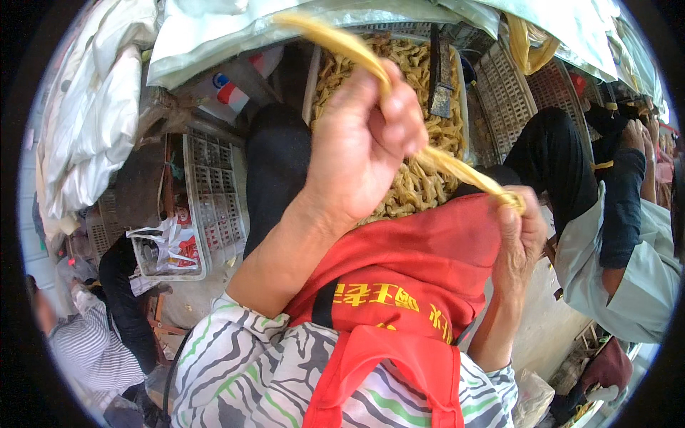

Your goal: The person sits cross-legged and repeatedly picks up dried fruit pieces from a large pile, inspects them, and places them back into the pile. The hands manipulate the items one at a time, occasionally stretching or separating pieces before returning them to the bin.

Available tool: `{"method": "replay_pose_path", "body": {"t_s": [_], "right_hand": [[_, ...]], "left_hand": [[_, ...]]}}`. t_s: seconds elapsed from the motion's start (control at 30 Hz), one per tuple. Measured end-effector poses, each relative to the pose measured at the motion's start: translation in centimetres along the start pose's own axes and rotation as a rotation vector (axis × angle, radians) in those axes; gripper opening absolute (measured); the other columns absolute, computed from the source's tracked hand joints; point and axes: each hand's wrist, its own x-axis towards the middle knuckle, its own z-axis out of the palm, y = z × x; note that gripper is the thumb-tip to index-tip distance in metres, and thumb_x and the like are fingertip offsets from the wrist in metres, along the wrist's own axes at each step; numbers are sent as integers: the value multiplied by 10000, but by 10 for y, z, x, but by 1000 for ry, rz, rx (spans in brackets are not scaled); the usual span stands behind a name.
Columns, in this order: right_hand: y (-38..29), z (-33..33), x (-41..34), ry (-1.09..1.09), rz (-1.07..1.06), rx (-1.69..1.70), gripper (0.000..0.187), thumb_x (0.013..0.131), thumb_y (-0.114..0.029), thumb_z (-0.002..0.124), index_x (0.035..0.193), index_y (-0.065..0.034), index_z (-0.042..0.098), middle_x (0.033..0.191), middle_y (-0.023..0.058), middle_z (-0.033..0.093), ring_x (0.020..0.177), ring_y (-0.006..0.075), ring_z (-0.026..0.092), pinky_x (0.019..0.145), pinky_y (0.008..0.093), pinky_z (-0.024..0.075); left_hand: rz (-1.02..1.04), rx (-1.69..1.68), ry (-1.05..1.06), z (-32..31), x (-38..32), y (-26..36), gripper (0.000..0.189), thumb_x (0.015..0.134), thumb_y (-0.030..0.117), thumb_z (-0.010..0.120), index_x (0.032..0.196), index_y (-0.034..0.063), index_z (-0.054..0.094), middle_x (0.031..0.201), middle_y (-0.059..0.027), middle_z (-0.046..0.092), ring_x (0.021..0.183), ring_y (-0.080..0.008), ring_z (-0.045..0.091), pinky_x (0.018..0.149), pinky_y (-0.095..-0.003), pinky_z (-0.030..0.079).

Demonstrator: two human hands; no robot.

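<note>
A long, soft yellow strip, which looks like bean-curd skin, stretches between my two hands. My left hand grips it partway along, and its loose tail swings out blurred to the upper left. At the strip's other end my right hand pinches a small loop or knot between thumb and fingers. Below and behind my left hand, many tan knotted pieces fill a pale plastic bin. A dark flat bar lies over them. My red apron, bearing yellow writing, covers my lap.
White sheeting hangs along the far side, with more yellow strips draped at its right. Plastic crates stand to the right and left. One person sits close on my right, another on my left.
</note>
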Motion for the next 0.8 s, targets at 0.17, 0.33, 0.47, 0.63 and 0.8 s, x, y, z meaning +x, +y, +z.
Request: {"method": "replay_pose_path", "body": {"t_s": [0.17,0.33,0.47,0.63,0.8], "right_hand": [[-5,-9,18,-77,-680,-800,348,757,-314,659,814,8,542,997,148,591,928,280,591,695,361,471],[-14,4,26,-210,-119,-417,189,774,-173,688,804,-22,579,666,82,579,515,160,530,495,277,432],[-22,25,14,81,-251,-403,141,751,-77,690,873,-34,633,728,89,630,606,151,608,551,256,474],[-21,22,8,75,-522,-503,129,776,-4,636,903,-16,656,863,103,670,738,162,657,631,257,513],[12,-11,29,-69,13,172,273,754,-14,674,1016,25,608,959,102,642,895,145,605,783,251,474]], "left_hand": [[-220,1036,-313,-12,-16,-15,261,933,299,472,849,63,542,585,30,475,477,-57,419,430,-213,323],[12,1488,-512,-14,-26,-19,290,889,289,540,827,8,579,583,-84,514,525,-190,523,537,-303,435],[-86,1016,-264,-21,-21,-22,237,901,247,540,904,19,605,715,-36,585,669,-114,564,637,-261,459],[-120,480,-121,-31,-15,-27,114,841,118,614,920,40,585,865,-43,611,789,-102,580,730,-237,466],[-62,516,-277,-27,-16,-28,173,767,18,667,908,47,571,857,-49,613,785,-95,576,711,-224,466]]}}
